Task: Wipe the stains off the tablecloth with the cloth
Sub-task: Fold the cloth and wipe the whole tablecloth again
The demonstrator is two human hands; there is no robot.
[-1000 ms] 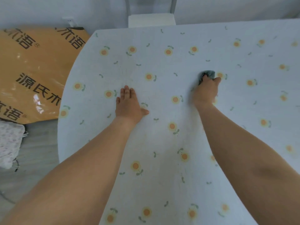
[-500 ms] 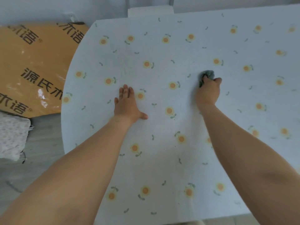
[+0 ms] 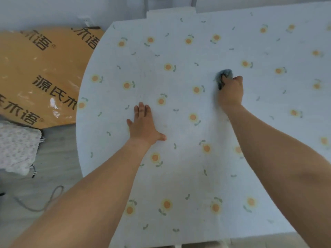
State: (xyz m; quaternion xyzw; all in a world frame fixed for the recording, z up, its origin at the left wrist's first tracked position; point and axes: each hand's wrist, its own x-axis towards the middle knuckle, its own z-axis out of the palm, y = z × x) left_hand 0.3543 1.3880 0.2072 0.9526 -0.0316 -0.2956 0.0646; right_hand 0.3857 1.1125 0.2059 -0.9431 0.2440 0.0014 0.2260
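1. A pale tablecloth [image 3: 206,167] printed with small orange flowers fills most of the frame.
2. The left hand [image 3: 145,124] lies flat on it at centre, fingers straight, holding nothing.
3. The right hand [image 3: 231,91], in the upper right, grips a bunched dark grey-blue cloth [image 3: 223,76], pressed against the tablecloth.
4. An orange sheet with dark printed characters [image 3: 41,77] lies at the left edge.
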